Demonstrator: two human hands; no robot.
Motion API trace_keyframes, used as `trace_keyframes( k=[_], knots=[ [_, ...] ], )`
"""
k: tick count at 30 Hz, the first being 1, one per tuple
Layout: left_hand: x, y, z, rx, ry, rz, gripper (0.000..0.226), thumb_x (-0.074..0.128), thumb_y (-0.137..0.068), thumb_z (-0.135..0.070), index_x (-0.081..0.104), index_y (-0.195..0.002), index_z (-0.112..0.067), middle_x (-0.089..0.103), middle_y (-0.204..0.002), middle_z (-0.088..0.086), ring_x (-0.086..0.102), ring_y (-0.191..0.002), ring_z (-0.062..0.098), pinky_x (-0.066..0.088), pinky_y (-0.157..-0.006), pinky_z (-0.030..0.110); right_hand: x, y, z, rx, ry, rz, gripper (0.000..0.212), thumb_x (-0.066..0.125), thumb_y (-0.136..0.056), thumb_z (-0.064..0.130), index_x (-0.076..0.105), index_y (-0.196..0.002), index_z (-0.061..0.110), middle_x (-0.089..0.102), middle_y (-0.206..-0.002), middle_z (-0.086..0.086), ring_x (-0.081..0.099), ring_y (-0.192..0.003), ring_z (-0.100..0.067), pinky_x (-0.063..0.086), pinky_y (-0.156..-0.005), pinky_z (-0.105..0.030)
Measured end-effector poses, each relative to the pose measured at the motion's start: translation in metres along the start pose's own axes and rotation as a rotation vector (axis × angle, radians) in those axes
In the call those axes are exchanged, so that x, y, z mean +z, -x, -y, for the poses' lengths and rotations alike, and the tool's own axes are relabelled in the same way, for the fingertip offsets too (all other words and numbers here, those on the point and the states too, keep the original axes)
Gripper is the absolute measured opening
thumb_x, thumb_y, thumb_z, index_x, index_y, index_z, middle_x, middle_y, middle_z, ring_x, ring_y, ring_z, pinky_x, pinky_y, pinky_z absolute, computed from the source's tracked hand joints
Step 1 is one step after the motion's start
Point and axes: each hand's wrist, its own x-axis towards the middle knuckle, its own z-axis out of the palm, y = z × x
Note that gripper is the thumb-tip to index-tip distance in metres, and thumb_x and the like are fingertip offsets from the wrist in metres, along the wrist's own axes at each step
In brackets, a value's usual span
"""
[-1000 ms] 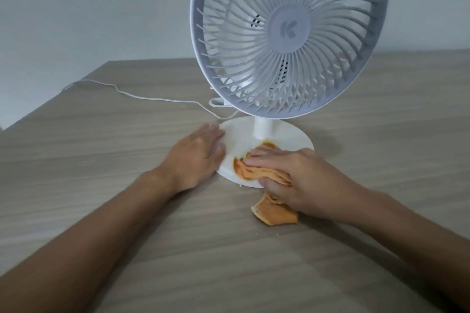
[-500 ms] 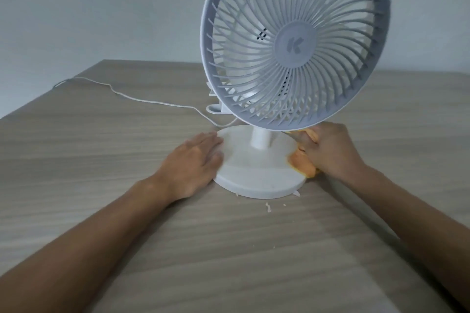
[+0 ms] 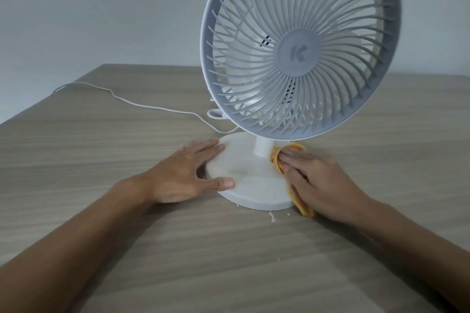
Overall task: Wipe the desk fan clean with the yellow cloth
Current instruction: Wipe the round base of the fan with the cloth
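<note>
**Entry: wiping the fan base, right side by the stem**

I am pressing my right hand [image 3: 323, 180] flat on the yellow cloth [image 3: 276, 157], fingers [image 3: 292, 154] stretched forward and close together, pinning the cloth against the right part of the round base [image 3: 244, 173] of the desk fan [image 3: 300, 51]. The cloth is bunching against the foot of the stem [image 3: 262, 147] and trailing back along the base rim to the table [image 3: 127, 249], where its lower end is showing under my palm. Compared with half a second ago, my hand is lying further in toward the stem, fingertips pointing at it, and more of the cloth is showing. A second ago it was working the near front of the base.

My left hand [image 3: 183, 175] is bracing the left rim of the base, holding nothing: fingers spread moderately, fingertips on top of the rim, thumb [image 3: 223, 183] reaching across the near left part of the top. A second ago the thumb was not out on the base like this.

The fan is standing toward the far right part of the table, head tilting. Its white cable [image 3: 142, 105] is running off toward the far left edge. Small pale crumbs [image 3: 272, 217] are lying on the table just beside the near rim of the base.
</note>
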Motion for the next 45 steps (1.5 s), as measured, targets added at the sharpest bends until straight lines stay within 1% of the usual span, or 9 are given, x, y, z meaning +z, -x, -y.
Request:
trace_keyframes(
  k=[3,8,11,18,24,28,32,40,45],
  knots=[
    [0.000,-0.001,0.003,0.006,-0.010,0.010,0.103,0.047,-0.070,-0.087,0.019,-0.155,-0.036,0.007,-0.164,-0.019,0.002,-0.150,-0.001,-0.007,-0.124,0.039,0.005,0.009,0.021,-0.093,-0.009,0.028,0.039,0.044,-0.098,0.024,0.056,-0.134,0.017,0.051,-0.142,0.003,0.043,-0.134,-0.007,0.019,-0.115,-0.014],
    [-0.001,-0.004,0.003,0.017,-0.003,0.022,0.100,0.045,-0.070,-0.080,0.018,-0.155,-0.036,0.007,-0.164,-0.019,0.001,-0.149,-0.003,-0.007,-0.124,0.040,0.008,0.013,0.048,-0.266,-0.084,0.059,0.035,0.052,-0.097,0.016,0.058,-0.131,0.011,0.054,-0.140,-0.002,0.046,-0.133,-0.010,0.032,-0.113,-0.029],
    [-0.002,-0.003,0.004,0.009,-0.002,0.028,0.100,0.046,-0.069,-0.079,0.019,-0.155,-0.036,0.007,-0.164,-0.020,0.001,-0.149,-0.004,-0.009,-0.123,0.039,0.001,0.024,0.048,-0.367,-0.255,0.083,0.029,0.056,-0.095,0.012,0.065,-0.122,0.010,0.062,-0.131,-0.001,0.053,-0.126,-0.006,0.039,-0.108,-0.023],
    [-0.003,-0.004,0.006,0.021,0.051,0.017,0.096,0.054,-0.072,-0.077,0.024,-0.154,-0.037,0.010,-0.163,-0.022,0.002,-0.148,-0.005,-0.011,-0.122,0.037,-0.013,0.019,0.023,-0.070,-0.165,-0.359,0.030,0.061,-0.092,0.008,0.068,-0.119,0.017,0.070,-0.116,0.007,0.063,-0.104,0.000,0.038,-0.093,-0.004],
    [-0.001,-0.004,0.009,0.030,0.064,0.012,0.106,0.044,-0.061,-0.087,0.025,-0.153,-0.040,0.010,-0.162,-0.024,0.003,-0.149,-0.005,-0.009,-0.123,0.038,0.014,-0.004,0.034,0.108,0.044,-0.115,0.030,0.044,-0.099,0.025,0.063,-0.121,0.021,0.066,-0.124,0.003,0.058,-0.117,-0.018,0.046,-0.096,-0.036],
    [0.000,-0.005,0.011,0.040,0.063,0.009,0.106,0.044,-0.061,-0.087,0.024,-0.153,-0.040,0.010,-0.162,-0.024,0.002,-0.148,-0.006,-0.010,-0.122,0.036,0.007,0.014,0.039,-0.145,-0.091,-0.014,0.034,0.051,-0.096,0.019,0.061,-0.129,0.017,0.059,-0.136,0.003,0.049,-0.130,-0.008,0.039,-0.109,-0.032],
    [0.000,-0.006,0.011,0.035,0.059,0.000,0.106,0.045,-0.061,-0.087,0.024,-0.153,-0.039,0.010,-0.162,-0.024,0.002,-0.148,-0.007,-0.009,-0.122,0.037,-0.004,0.032,0.033,-0.243,-0.348,0.030,0.025,0.062,-0.092,0.020,0.071,-0.114,0.020,0.069,-0.119,0.012,0.058,-0.116,0.003,0.045,-0.100,-0.020],
    [0.001,-0.004,0.013,0.049,0.044,-0.007,0.096,0.050,-0.071,-0.082,0.025,-0.153,-0.038,0.010,-0.163,-0.021,0.001,-0.149,-0.004,-0.007,-0.123,0.041,0.015,-0.007,0.048,-0.069,-0.235,-0.336,0.023,0.062,-0.091,0.006,0.072,-0.110,0.015,0.073,-0.111,0.001,0.065,-0.105,-0.013,0.049,-0.094,-0.029],
    [0.001,-0.004,0.013,0.040,0.026,0.002,0.097,0.051,-0.073,-0.083,0.023,-0.154,-0.038,0.009,-0.163,-0.022,0.001,-0.149,-0.005,-0.008,-0.123,0.038,0.027,-0.025,0.050,-0.013,-0.012,-0.011,0.033,0.042,-0.098,0.020,0.060,-0.126,0.018,0.061,-0.131,-0.001,0.053,-0.123,-0.019,0.045,-0.101,-0.039]
  ],
)
